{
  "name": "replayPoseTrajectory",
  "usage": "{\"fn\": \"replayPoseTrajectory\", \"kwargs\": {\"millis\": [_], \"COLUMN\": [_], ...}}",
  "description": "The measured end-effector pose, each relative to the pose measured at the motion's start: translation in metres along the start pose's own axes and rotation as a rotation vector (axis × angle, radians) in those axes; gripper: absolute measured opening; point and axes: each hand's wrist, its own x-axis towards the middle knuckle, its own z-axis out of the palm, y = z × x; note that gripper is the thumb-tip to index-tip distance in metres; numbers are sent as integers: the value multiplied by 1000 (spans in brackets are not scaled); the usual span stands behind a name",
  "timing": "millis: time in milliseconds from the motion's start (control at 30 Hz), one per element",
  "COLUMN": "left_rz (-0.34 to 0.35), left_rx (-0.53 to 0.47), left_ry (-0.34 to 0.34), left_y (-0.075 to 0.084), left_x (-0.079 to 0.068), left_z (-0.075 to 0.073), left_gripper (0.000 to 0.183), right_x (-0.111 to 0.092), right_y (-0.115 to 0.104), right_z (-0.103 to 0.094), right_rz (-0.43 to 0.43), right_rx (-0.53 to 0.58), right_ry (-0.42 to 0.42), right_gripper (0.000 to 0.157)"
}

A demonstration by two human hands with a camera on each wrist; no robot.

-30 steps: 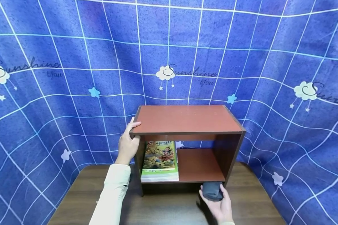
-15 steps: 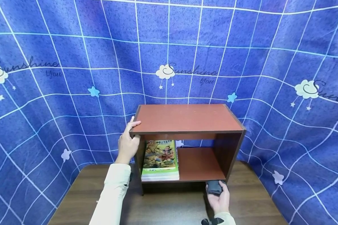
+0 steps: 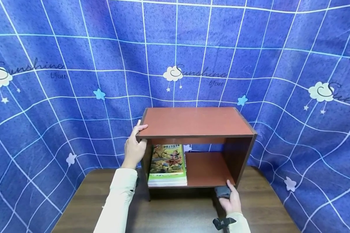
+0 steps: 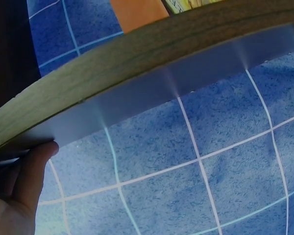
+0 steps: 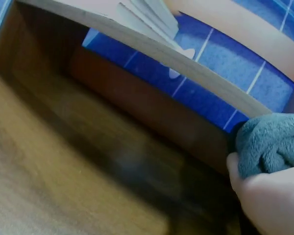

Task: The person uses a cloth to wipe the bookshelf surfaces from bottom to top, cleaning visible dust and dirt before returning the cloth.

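A small brown shelf unit (image 3: 196,121) with a reddish top stands on the table. My left hand (image 3: 134,150) grips its upper left front corner, one finger over the top; in the left wrist view, a finger of the left hand (image 4: 27,183) lies along the side panel. My right hand (image 3: 231,200) holds a folded grey cloth (image 3: 222,191) at the right end of the lower board's front edge, with a finger reaching over that edge. The right wrist view shows the fuzzy, rolled cloth (image 5: 274,137) in the right hand (image 5: 274,198); most of the fingers are hidden.
A stack of books (image 3: 167,163) lies on the left of the lower board (image 3: 207,168). The wooden table (image 3: 178,213) extends to both sides of the unit. Blue patterned curtain (image 3: 192,58) hangs behind and on both sides.
The right hand with the grey cloth has moved a little to the right and up along the lower board's front edge. The left hand stays at its corner.
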Motion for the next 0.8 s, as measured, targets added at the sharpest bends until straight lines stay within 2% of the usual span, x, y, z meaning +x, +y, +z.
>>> {"fn": "replayPoseTrajectory", "kwargs": {"millis": [100, 267, 533, 800], "left_rz": [4, 3, 4, 7], "left_rx": [-2, 3, 20, -2], "left_ry": [-2, 2, 4, -14], "left_y": [-1, -1, -3, -2], "left_x": [0, 0, -1, 0], "left_z": [1, 0, -5, -1], "left_gripper": [39, 38, 37, 38], "right_x": [0, 1, 3, 2], "right_y": [0, 7, 22, 30], "right_z": [1, 1, 0, 4], "right_rz": [-26, -96, -141, -197], "right_rx": [-24, -70, -52, -141], "right_ry": [15, 11, 28, 39], "right_gripper": [30, 22, 26, 31]}}
